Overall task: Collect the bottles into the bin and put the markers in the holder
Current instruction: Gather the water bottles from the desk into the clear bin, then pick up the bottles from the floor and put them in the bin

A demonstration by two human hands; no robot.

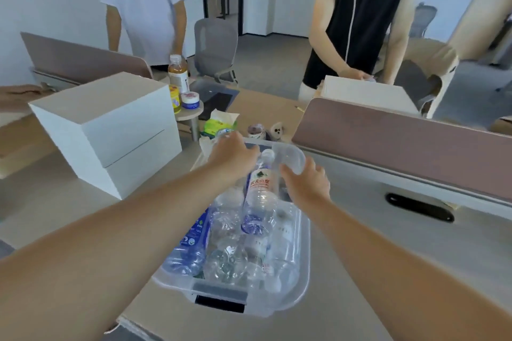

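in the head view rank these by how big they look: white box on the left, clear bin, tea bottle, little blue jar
1. white box and clear bin: these look about alike. The bin is nearer the camera, so I won't rank them.
2. tea bottle
3. blue jar

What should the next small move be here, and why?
Probably let go of the clear bin and reach the left hand toward the amber drink bottle standing further back. Both hands, the right hand included, grip the bin's far rim. The bin is already heaped with water bottles, while that one stands outside it. No markers are in view.
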